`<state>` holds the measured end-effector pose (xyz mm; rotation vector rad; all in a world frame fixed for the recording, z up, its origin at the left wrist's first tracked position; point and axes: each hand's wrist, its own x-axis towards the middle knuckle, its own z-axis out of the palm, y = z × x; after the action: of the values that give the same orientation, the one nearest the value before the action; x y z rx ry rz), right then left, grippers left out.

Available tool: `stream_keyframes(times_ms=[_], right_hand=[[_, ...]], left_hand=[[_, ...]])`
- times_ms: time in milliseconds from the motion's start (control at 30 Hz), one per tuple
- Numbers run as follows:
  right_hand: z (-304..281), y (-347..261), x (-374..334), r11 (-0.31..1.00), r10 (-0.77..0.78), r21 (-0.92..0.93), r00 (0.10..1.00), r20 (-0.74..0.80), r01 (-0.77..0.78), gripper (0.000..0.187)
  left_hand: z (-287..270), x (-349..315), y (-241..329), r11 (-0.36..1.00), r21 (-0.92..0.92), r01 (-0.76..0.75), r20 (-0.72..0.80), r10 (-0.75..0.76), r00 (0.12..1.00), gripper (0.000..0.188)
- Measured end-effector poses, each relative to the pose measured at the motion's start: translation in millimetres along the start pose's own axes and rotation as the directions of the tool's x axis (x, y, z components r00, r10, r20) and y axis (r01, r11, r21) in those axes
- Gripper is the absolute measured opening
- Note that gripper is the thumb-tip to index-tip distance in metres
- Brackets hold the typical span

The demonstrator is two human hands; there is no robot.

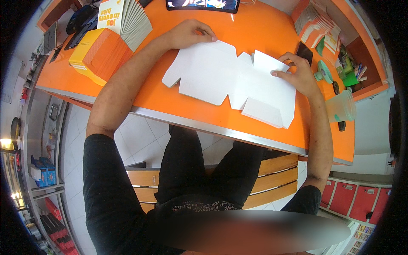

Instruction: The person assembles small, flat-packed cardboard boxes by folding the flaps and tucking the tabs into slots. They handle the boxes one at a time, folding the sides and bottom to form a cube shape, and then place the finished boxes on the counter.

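An unfolded white cardboard box [208,74] lies printed side down or plain, spread out in front of me on the orange table. Its right part has one flap raised at the far side and another folded up along the near edge. My left hand [193,35] curls at the far left edge of the box, thumb and fingers pinching its border. On the right, my right hand [299,74] grips the raised far flap [268,63] between thumb and fingers.
Left on the orange table [148,100] stand stacks of folded yellow-orange cartons [102,53] and white ones [123,19]. A screen [203,4] is at the far edge. To the right are a dark phone [304,52], a green lid [325,71], a clear cup [342,106] and stacked cartons [312,23].
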<state>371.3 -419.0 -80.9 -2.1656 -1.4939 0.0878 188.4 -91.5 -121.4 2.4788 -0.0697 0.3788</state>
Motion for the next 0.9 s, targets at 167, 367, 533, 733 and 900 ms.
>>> stream_keyframes(times_ms=[167,367,533,733,900], right_hand=[[1.2,0.9,-1.9,0.990,-0.078,-0.115,0.997,0.000,0.077,0.027],[12.5,-23.9,-13.9,0.877,-0.316,-0.408,0.945,-0.089,0.254,0.019],[12.5,-33.9,-13.7,0.954,-0.159,-0.263,0.986,-0.052,0.140,0.019],[-51.1,-62.8,-19.3,0.942,-0.335,-0.148,0.839,-0.429,0.301,0.021],[-111.8,-132.8,-27.7,0.859,-0.500,-0.380,0.404,-0.766,0.343,0.025]], left_hand=[[-0.3,-0.4,-1.0,1.000,-0.013,-0.009,0.009,0.009,1.000,0.028],[-2.0,-1.4,2.6,1.000,0.018,-0.017,0.007,0.017,1.000,0.029],[-4.4,-4.8,54.7,0.718,0.696,-0.023,-0.459,0.469,0.755,0.025],[14.1,-22.8,193.7,0.762,-0.120,-0.637,-0.240,0.600,0.763,0.014],[14.3,7.5,256.8,0.606,-0.585,-0.539,-0.449,0.311,0.838,0.058]])
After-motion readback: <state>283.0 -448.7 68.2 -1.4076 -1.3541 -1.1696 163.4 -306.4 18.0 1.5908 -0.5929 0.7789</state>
